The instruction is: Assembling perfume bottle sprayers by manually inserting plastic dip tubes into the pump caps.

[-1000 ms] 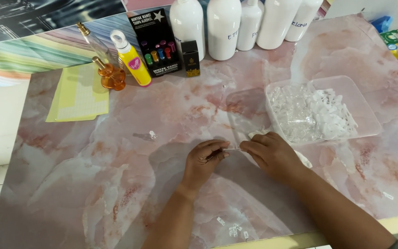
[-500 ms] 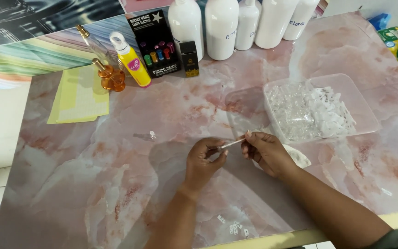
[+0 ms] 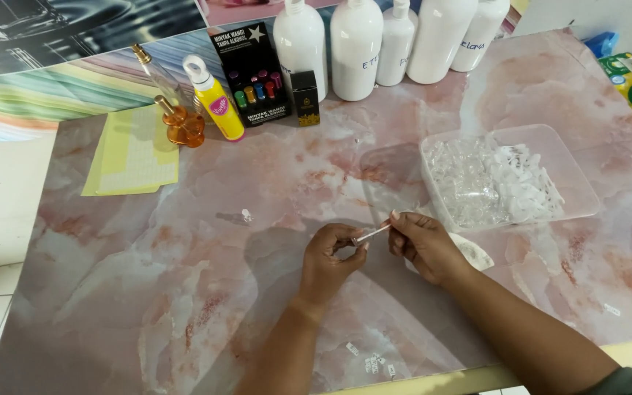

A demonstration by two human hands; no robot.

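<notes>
Between both hands' fingers, thin tube

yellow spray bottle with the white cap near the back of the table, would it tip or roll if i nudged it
The yellow plastic spray bottle with a white cap stands tall and narrow on a small base, so a nudge near the top would probably tip it. Its round body suggests it would then roll on the smooth pink marble-patterned tabletop. It would likely knock the small amber glass bottle close beside it.
</notes>
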